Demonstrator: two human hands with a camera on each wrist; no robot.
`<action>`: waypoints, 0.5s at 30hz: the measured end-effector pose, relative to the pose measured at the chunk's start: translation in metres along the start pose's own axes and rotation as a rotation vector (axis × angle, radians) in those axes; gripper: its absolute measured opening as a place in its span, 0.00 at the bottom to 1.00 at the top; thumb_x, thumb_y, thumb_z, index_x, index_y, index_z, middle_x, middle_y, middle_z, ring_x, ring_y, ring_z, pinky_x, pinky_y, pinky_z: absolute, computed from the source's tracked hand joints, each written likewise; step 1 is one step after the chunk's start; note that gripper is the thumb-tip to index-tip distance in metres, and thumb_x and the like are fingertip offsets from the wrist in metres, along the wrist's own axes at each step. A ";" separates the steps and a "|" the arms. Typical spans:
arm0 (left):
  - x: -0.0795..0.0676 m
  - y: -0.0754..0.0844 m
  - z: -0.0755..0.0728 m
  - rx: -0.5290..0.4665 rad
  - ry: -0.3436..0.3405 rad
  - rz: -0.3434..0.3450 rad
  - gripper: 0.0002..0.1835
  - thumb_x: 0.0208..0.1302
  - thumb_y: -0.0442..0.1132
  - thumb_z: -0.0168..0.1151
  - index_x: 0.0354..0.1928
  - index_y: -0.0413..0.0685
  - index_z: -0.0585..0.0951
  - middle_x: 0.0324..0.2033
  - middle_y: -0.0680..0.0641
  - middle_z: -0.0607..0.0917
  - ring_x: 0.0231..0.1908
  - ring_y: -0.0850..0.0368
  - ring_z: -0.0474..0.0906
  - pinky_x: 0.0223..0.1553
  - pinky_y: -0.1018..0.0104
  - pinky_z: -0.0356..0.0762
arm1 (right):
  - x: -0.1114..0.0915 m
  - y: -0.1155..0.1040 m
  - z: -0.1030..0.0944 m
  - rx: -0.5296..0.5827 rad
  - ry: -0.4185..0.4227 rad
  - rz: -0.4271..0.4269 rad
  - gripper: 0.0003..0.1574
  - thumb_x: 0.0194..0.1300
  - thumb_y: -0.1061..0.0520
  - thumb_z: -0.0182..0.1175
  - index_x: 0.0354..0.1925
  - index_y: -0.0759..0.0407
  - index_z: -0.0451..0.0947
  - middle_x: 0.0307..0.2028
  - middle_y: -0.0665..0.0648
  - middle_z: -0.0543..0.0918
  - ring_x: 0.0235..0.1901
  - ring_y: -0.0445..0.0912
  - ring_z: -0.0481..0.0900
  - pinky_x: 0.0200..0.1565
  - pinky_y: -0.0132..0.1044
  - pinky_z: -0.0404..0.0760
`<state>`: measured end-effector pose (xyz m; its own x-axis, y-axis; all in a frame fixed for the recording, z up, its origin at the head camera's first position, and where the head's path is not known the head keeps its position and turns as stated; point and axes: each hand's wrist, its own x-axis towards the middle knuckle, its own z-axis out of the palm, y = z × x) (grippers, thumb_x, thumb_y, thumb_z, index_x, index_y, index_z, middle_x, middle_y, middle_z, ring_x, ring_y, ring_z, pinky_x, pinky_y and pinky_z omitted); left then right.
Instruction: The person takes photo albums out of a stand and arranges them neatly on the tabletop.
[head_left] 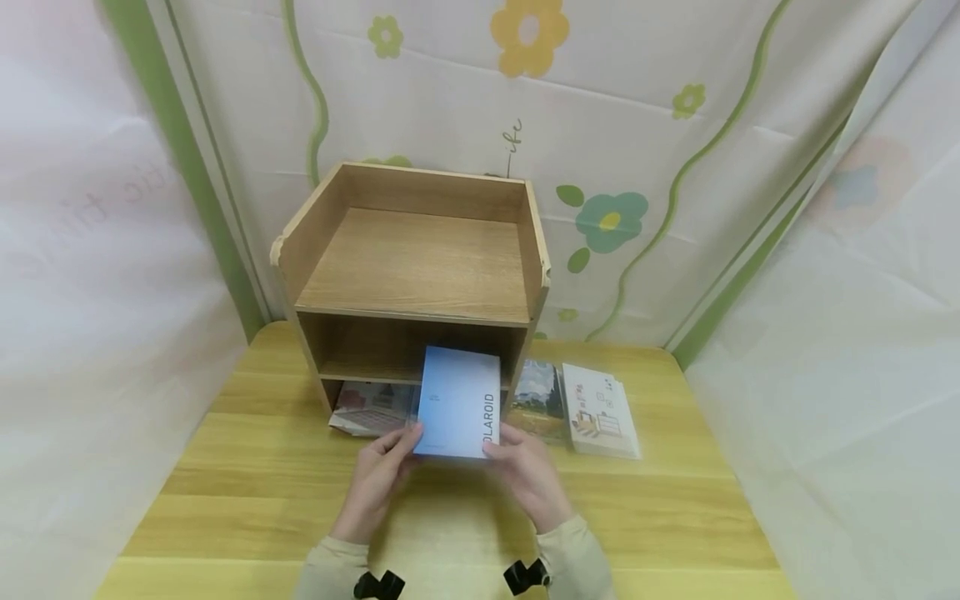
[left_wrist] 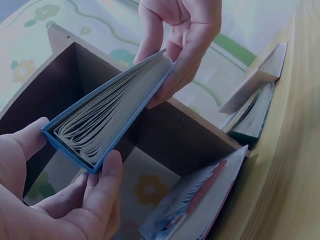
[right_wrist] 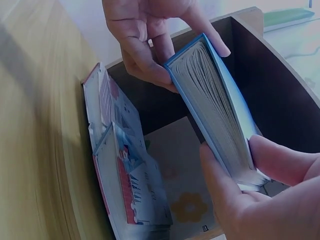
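Observation:
A light-blue photo album [head_left: 457, 400] with "POLAROID" lettering is held up in front of the wooden shelf unit [head_left: 420, 258]. My left hand [head_left: 378, 475] pinches its near left corner, thumb on the cover and fingers beneath. At the opposite near corner, my right hand [head_left: 532, 475] grips it the same way. Thick page edges of the album [left_wrist: 110, 112] show in the left wrist view, between its two covers. Below and behind it, albums [right_wrist: 142, 185] lie in the unit's lowest compartment; the held album partly hides them in the head view.
On the table [head_left: 262, 500], right of the unit, lie an album with a landscape-painting cover [head_left: 538, 400] and a white illustrated album [head_left: 600, 412]. A flower-patterned curtain [head_left: 600, 108] hangs behind, with white fabric [head_left: 847, 400] along the sides.

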<state>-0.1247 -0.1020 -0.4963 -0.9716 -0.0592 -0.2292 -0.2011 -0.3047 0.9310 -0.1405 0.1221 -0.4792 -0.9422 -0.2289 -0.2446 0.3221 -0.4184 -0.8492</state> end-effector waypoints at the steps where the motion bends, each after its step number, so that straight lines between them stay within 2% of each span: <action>1: 0.000 0.000 0.000 -0.004 -0.005 -0.001 0.30 0.63 0.49 0.69 0.57 0.32 0.79 0.57 0.40 0.76 0.33 0.62 0.75 0.40 0.68 0.81 | 0.000 0.000 -0.001 0.002 -0.007 0.000 0.32 0.62 0.73 0.59 0.65 0.73 0.66 0.59 0.66 0.76 0.52 0.53 0.78 0.64 0.49 0.69; 3: -0.001 0.000 0.000 -0.007 -0.011 -0.003 0.31 0.63 0.49 0.69 0.59 0.31 0.77 0.61 0.37 0.73 0.45 0.58 0.78 0.53 0.59 0.79 | -0.001 0.000 -0.002 0.006 -0.014 0.002 0.33 0.62 0.73 0.58 0.65 0.73 0.65 0.60 0.66 0.75 0.53 0.53 0.78 0.64 0.49 0.69; 5: -0.001 -0.001 0.001 -0.008 -0.013 -0.010 0.33 0.63 0.49 0.69 0.60 0.30 0.75 0.62 0.36 0.72 0.54 0.53 0.76 0.58 0.54 0.74 | -0.002 0.000 -0.003 0.000 -0.017 0.001 0.33 0.63 0.73 0.58 0.66 0.74 0.64 0.60 0.67 0.74 0.54 0.54 0.77 0.64 0.50 0.69; 8: -0.002 -0.003 0.002 -0.021 -0.012 -0.023 0.34 0.62 0.48 0.70 0.61 0.30 0.75 0.60 0.35 0.73 0.55 0.50 0.76 0.59 0.53 0.73 | -0.003 0.001 -0.004 -0.030 -0.010 0.003 0.33 0.63 0.72 0.58 0.66 0.74 0.64 0.60 0.67 0.75 0.53 0.54 0.78 0.64 0.50 0.69; 15: 0.000 -0.006 0.001 -0.056 0.004 -0.021 0.31 0.61 0.43 0.72 0.58 0.28 0.76 0.55 0.36 0.77 0.50 0.53 0.79 0.55 0.58 0.77 | -0.003 0.001 -0.007 -0.118 -0.011 -0.012 0.31 0.64 0.69 0.60 0.64 0.72 0.67 0.57 0.65 0.78 0.51 0.53 0.79 0.62 0.49 0.72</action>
<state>-0.1237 -0.0990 -0.5013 -0.9666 -0.0564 -0.2500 -0.2140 -0.3590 0.9085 -0.1383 0.1287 -0.4832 -0.9448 -0.2342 -0.2292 0.2968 -0.3154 -0.9014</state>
